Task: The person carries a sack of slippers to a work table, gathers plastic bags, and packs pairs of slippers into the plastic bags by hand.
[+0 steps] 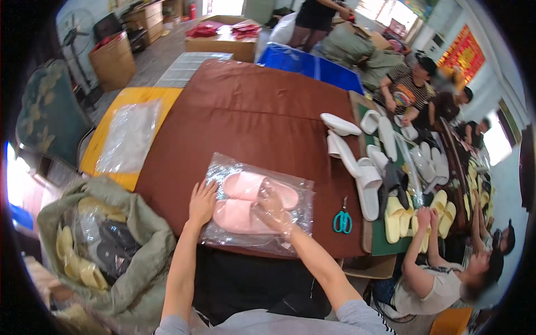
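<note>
A pair of pink slippers (240,216) lies side by side inside a clear plastic bag (223,239) on the brown-covered table. My left hand (202,202) rests flat against the bag's left edge, its fingers stretched out and holding nothing. Inside the bag, my right hand (272,209) reaches over both slippers near their straps. Its fingers look curled onto them, though the shiny film partly blurs them. Teal-handled scissors (342,221) lie to the right of the bag.
White slippers (368,187) and yellow slippers (395,216) crowd the table's right side, where several people sit. More clear bags (129,134) lie on a yellow board at left. A green sack (148,245) of bagged slippers stands by my left arm.
</note>
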### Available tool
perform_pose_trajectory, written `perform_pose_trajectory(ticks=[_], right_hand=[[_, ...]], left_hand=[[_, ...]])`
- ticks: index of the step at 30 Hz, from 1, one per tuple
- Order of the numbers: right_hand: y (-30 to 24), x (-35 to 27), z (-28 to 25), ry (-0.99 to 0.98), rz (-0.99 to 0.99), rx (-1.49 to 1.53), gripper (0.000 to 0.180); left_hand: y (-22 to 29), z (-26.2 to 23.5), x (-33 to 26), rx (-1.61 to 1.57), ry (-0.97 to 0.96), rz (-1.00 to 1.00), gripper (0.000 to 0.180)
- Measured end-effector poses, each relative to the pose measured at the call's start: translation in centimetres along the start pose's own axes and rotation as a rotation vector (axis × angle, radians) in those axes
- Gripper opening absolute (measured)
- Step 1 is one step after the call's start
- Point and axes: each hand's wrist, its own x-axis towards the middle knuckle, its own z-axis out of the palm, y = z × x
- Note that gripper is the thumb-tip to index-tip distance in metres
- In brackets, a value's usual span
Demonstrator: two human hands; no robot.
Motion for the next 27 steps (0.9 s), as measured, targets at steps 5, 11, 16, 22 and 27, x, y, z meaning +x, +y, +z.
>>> perform_pose_trajectory(ticks=[5, 11, 16, 22, 27], right_hand=[[5.5, -4.1, -1.8, 0.116, -0.002, -0.097, 0.027], [7.1, -11.8, -12.4, 0.182, 0.179, -0.33, 0.025], [11.7, -15.6, -22.6, 0.505, 0.357, -0.387, 0.016], [20.9, -8.8, -30.6, 0.604, 0.56, -0.466, 0.015], [23.2, -5.1, -30.0, 0.597, 0.742, -0.586, 0.051]], left_hand=[[2.9, -0.2, 1.4, 0.12, -0.052, 0.057, 0.047], [1.8, -0.5, 0.6, 0.104, -0.06, 0.039, 0.047], [2.1, -0.4, 1.0, -0.053, -0.049, 0.042, 0.046], [4.7, -0.9, -1.5, -0.249, -0.015, -0.018, 0.047], [6.0, -1.4, -3.5, -0.255, -0.04, -0.056, 0.048]])
